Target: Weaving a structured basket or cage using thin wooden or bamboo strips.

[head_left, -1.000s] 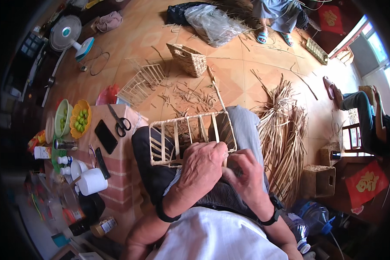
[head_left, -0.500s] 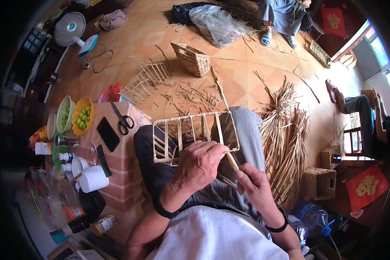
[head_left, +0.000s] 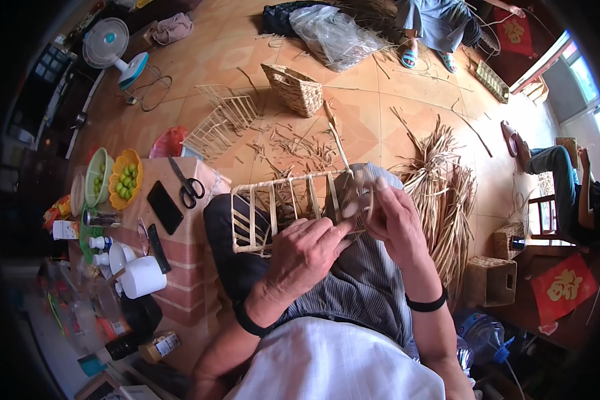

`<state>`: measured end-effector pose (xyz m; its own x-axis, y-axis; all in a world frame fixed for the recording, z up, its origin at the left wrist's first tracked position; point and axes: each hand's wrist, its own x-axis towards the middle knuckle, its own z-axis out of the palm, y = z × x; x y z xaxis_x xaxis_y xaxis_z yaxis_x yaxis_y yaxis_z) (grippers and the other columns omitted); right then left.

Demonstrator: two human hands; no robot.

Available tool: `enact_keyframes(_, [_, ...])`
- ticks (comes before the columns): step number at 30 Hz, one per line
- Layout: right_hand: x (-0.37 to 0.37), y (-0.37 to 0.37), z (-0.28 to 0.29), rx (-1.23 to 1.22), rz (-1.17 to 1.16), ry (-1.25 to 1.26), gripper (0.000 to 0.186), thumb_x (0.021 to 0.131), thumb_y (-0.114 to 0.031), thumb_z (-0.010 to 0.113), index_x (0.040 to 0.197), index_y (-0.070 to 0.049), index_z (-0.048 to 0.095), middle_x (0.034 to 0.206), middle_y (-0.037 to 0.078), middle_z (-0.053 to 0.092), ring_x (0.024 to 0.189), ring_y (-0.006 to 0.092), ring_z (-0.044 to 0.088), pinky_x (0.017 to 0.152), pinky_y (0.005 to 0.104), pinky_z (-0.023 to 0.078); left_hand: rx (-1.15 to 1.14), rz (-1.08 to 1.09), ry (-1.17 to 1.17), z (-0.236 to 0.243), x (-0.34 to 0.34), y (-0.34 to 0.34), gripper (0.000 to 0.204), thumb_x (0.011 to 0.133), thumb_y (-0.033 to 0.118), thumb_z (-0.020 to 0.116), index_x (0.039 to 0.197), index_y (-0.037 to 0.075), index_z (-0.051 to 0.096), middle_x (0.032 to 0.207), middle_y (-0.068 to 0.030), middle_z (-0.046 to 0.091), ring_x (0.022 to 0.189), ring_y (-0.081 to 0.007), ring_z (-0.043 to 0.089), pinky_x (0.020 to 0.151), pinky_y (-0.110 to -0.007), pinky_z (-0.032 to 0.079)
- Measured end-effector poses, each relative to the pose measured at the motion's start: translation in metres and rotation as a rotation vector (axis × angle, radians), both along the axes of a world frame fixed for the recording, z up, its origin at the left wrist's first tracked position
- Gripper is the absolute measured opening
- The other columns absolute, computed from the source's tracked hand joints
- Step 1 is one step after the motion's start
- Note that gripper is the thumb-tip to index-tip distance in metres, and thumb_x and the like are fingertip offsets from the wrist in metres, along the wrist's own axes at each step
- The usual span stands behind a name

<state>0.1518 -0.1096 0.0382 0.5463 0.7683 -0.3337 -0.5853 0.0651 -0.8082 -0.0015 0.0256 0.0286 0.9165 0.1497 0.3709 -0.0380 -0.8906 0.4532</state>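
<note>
A rectangular basket frame (head_left: 271, 210), wrapped in pale dried straw, rests across my thighs with its open side bars showing. My left hand (head_left: 307, 250) is closed on its near edge, thumb and fingertips pressed by the lower right corner. At the frame's right end my right hand (head_left: 397, 217) is raised, with fingers bent together around a straw strand that is mostly hidden and smeared by motion. A long straw strand (head_left: 339, 143) sticks out from the frame's far right corner toward the floor.
On the left table lie scissors (head_left: 191, 192), a phone (head_left: 165, 207), bowls of green fruit (head_left: 127, 175) and a white mug (head_left: 144, 276). Straw bundles (head_left: 440, 200) lie on the right. Ahead stand a woven basket (head_left: 300, 90) and a bare frame (head_left: 227, 120). Two other people sit nearby.
My right hand has moved up and away from me, from below the frame's near corner to its right end. The frame has shifted slightly left, with my left hand still on it.
</note>
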Motion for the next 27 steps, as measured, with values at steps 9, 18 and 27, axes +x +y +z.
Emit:
enact_keyframes(9, [-0.063, -0.046, -0.034, -0.241, -0.201, -0.822, 0.012, 0.102, -0.006, 0.074, 0.108, 0.000, 0.065, 0.088, 0.000, 0.061, 0.068, 0.0069, 0.054, 0.060, 0.0238, 0.043, -0.143, 0.035, 0.184, 0.013, 0.006, -0.007, 0.012, 0.092, 0.017, 0.075, 0.101, 0.009, 0.075, 0.081, -0.0102, 0.063, 0.076, -0.0333, 0.067, 0.072, -0.045, 0.054])
enact_keyframes(18, [-0.077, -0.053, -0.048, -0.367, -0.022, -1.051, 0.018, 0.099, -0.012, 0.078, 0.098, -0.001, 0.064, 0.080, 0.007, 0.060, 0.063, 0.0204, 0.057, 0.060, 0.0301, 0.047, -0.203, 0.041, 0.258, 0.030, 0.006, -0.011, 0.014, 0.095, 0.012, 0.072, 0.108, 0.006, 0.075, 0.090, -0.0134, 0.066, 0.085, -0.0351, 0.068, 0.079, -0.047, 0.053])
enact_keyframes(27, [-0.025, -0.073, -0.016, -0.097, -0.121, -0.079, 0.031, 0.112, -0.026, 0.062, 0.092, -0.004, 0.069, 0.068, -0.004, 0.058, 0.056, 0.0032, 0.052, 0.051, 0.0206, 0.033, -0.211, -0.077, 0.032, 0.015, 0.012, -0.014, 0.052, 0.077, -0.003, 0.082, 0.126, 0.006, 0.069, 0.118, -0.0090, 0.067, 0.108, -0.0315, 0.066, 0.095, -0.044, 0.055])
